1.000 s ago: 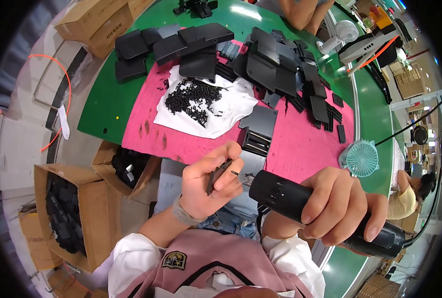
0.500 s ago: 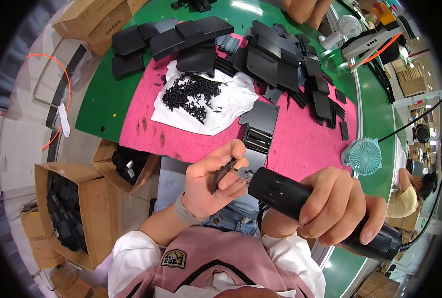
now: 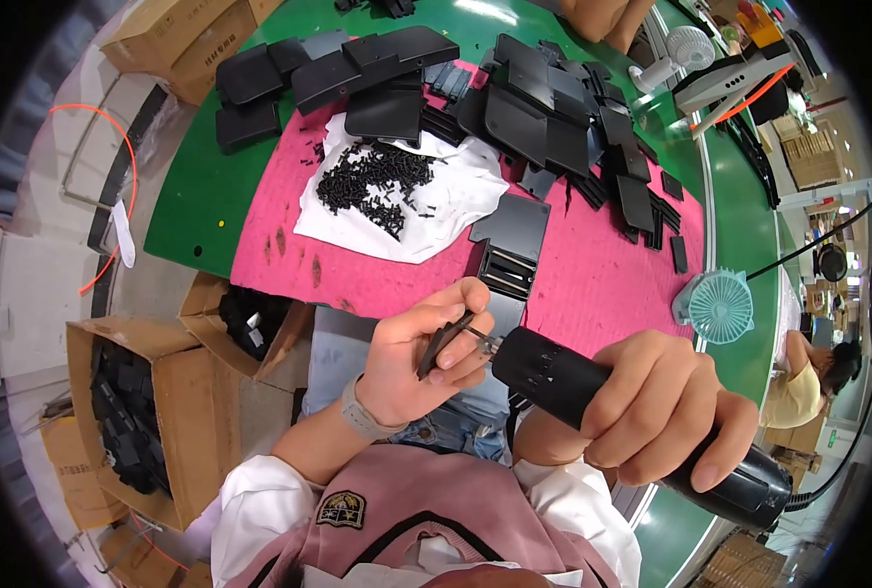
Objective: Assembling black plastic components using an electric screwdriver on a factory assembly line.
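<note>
Wrapped round a black electric screwdriver (image 3: 554, 375) is my right hand (image 3: 656, 407), with the cord leaving the tool's rear end. Its thin bit points left to a small flat black part (image 3: 443, 346), which my left hand (image 3: 416, 353) pinches between thumb and fingers. Whether the bit touches the part cannot be made out. Just beyond my hands, a black assembly with a slotted block (image 3: 507, 269) lies on the pink mat (image 3: 603, 294). Farther off, a heap of small black screws (image 3: 372, 186) rests on a white cloth (image 3: 446, 220).
Stacked black plastic housings (image 3: 524, 118) cover the far side of the green table (image 3: 176, 216). A light-blue fan (image 3: 715, 307) stands at the mat's right edge. Cardboard boxes (image 3: 196, 431) with black parts sit at the lower left. Another person's arms (image 3: 603, 20) rest at the far edge.
The screwdriver has shifted slightly, its rear end a little lower. The small black part has turned a bit in my left fingers. Both hands keep their hold.
</note>
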`<action>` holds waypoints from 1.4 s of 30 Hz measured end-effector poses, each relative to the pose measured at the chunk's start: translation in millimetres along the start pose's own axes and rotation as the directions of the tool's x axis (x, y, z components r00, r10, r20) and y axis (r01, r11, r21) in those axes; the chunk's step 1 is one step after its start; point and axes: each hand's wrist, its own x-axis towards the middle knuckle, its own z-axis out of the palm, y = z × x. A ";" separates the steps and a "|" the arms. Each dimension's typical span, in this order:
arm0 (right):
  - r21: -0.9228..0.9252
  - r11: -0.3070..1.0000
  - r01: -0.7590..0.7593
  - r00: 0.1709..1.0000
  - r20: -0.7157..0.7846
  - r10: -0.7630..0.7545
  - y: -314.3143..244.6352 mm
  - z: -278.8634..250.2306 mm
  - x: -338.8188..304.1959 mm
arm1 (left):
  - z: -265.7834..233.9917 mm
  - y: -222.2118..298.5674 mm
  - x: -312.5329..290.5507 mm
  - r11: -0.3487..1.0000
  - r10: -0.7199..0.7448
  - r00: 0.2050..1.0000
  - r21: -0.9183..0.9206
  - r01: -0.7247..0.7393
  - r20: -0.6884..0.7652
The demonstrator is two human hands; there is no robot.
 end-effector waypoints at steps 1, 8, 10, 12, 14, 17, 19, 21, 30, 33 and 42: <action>0.001 1.000 -0.001 1.000 0.000 0.001 -1.6 0.4 -1.5 | 0.7 -0.1 -0.1 1.000 0.002 1.000 0.007 -0.002 0.002; -0.043 0.999 -0.006 1.000 0.007 0.006 -6.5 -3.2 -3.9 | 2.1 -1.8 0.0 1.000 -0.024 0.999 -0.006 0.024 -0.026; -0.040 0.999 0.003 1.000 0.005 -0.003 -5.1 -3.7 -5.2 | 3.9 -0.5 -0.5 1.000 -0.023 0.998 0.001 0.023 -0.051; -0.025 0.997 0.077 0.996 -0.043 -0.078 -2.8 -4.0 -6.5 | 7.5 1.5 -2.5 0.999 -0.009 0.994 0.032 0.013 -0.105; -0.030 0.995 0.093 0.994 -0.057 -0.094 -3.7 -6.1 -7.6 | 8.7 3.6 -4.1 0.998 0.004 0.988 0.064 0.006 -0.156; -0.046 0.992 0.119 0.988 -0.098 -0.123 -7.0 -7.7 -10.8 | 9.6 8.4 -6.2 0.990 0.054 0.986 0.136 -0.033 -0.156; -0.057 0.990 0.129 0.983 -0.125 -0.136 -8.7 -9.4 -13.0 | 12.6 15.2 -10.4 0.926 0.211 0.957 0.353 -0.130 -0.200; -0.036 0.990 0.135 0.979 -0.146 -0.139 -10.4 -12.8 -13.7 | 13.5 26.9 -16.8 0.706 0.410 0.888 0.689 -0.164 -0.209; -0.047 0.988 0.149 0.964 -0.216 -0.155 -14.5 -27.4 -20.1 | -5.0 49.7 -1.1 -0.603 0.625 0.687 0.789 0.121 0.372; -0.041 0.992 0.121 0.980 -0.155 -0.126 -22.7 -36.0 -22.3 | -0.7 43.5 6.3 -0.753 0.621 0.602 0.595 0.281 0.502; -0.174 0.982 0.078 0.983 -0.152 -0.105 -42.7 -45.2 -30.6 | 9.0 12.4 8.4 -0.632 0.633 0.702 0.740 0.228 0.325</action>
